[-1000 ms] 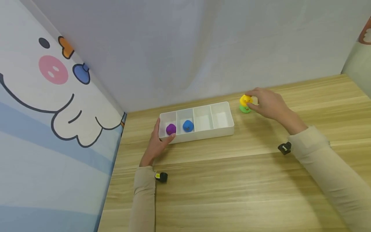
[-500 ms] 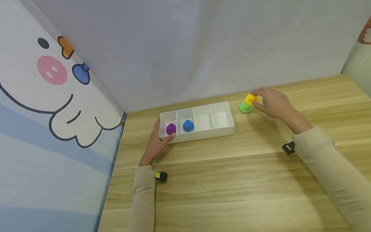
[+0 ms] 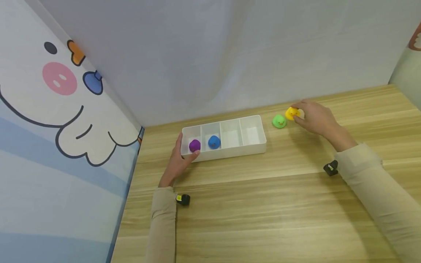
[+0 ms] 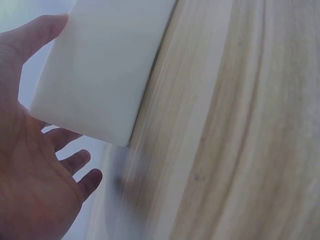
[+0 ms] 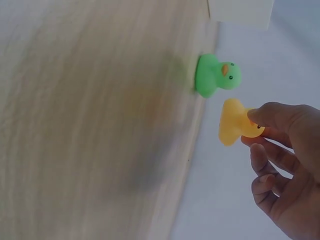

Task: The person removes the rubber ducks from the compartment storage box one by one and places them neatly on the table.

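A yellow rubber duck (image 3: 291, 113) is pinched by its head between the thumb and fingers of my right hand (image 3: 315, 117). In the right wrist view the yellow duck (image 5: 231, 122) hangs above the table. A green rubber duck (image 3: 279, 121) sits on the table just left of it. My left hand (image 3: 177, 160) holds the left end of a white divided tray (image 3: 227, 153), its thumb at the near wall. A purple duck (image 3: 194, 145) lies in the tray's leftmost compartment and a blue duck (image 3: 214, 142) in the second. The two right compartments hold nothing.
The wood-grain table (image 3: 250, 212) runs back to a pale hanging cloth (image 3: 197, 65). At the left stands a panel printed with a cartoon figure (image 3: 59, 78). A black wrist camera (image 3: 183, 199) sits beside the left sleeve, another black camera (image 3: 330, 168) beside the right.
My right hand has moved the yellow duck to the right, off the green duck it stood over, so the two are now apart. The left hand and tray have stayed in place.
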Demonstrator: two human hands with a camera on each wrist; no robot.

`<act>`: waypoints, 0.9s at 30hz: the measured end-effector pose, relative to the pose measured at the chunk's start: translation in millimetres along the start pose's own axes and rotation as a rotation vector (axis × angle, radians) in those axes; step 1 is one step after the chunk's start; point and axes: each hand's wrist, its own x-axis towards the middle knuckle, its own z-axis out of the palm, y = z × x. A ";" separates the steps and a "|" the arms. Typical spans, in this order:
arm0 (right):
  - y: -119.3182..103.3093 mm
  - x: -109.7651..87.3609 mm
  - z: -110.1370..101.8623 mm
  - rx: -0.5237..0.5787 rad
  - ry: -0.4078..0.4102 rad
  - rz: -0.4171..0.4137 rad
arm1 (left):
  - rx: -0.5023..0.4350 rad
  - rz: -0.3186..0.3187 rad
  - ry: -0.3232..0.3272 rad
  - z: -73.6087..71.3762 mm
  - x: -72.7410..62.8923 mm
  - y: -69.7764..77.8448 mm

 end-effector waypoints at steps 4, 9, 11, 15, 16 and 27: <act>4.8 0.4 4.7 -0.007 -0.017 0.014 | 0.006 0.006 0.004 -0.1 -0.5 -0.7; 8.6 -0.8 8.5 0.002 -0.041 0.038 | 0.006 0.042 0.015 0.1 -2.8 2.2; 9.4 -1.2 9.3 0.004 -0.046 0.044 | 0.006 0.047 0.020 0.2 -3.5 3.5; 10.6 -1.7 10.7 0.009 -0.049 0.048 | 0.020 0.048 0.020 0.2 -4.4 4.6; 10.8 -1.8 10.9 0.011 -0.050 0.048 | 0.022 0.046 0.019 0.6 -4.6 4.5; 15.5 -1.7 14.6 0.034 -0.076 0.060 | 0.037 0.016 0.014 3.2 -9.6 8.8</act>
